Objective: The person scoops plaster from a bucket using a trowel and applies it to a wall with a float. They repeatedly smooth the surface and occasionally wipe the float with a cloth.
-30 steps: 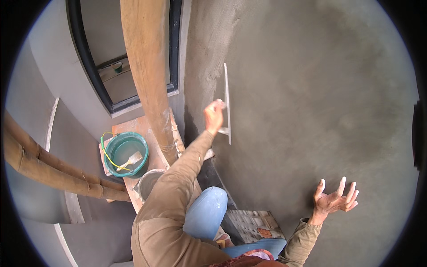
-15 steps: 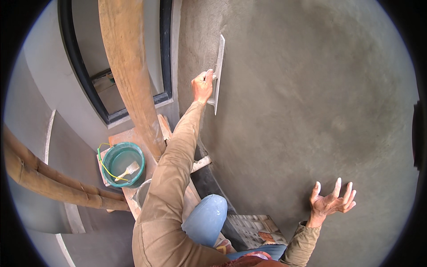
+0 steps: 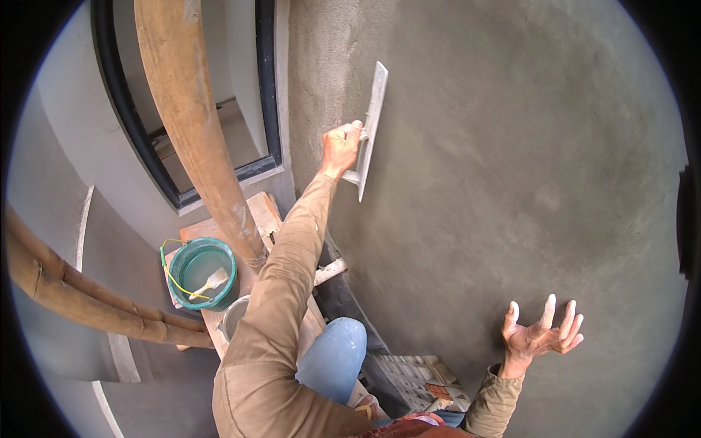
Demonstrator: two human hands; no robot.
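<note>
Blue denim knee [image 3: 336, 358] nearest. Right hand [image 3: 539, 337] empty, fingers splayed, half-curled. Left hand [image 3: 340, 150] has fingers wrapped round handle of plastering trowel [image 3: 373, 124]: long, narrow, pale grey blade, nearly edge-on, top tilted right, at grey plastered wall [image 3: 511, 182]; contact unclear.

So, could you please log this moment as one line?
left hand: holds plastering trowel | right hand: open, fingers spread | green bucket: paintbrush inside
</note>
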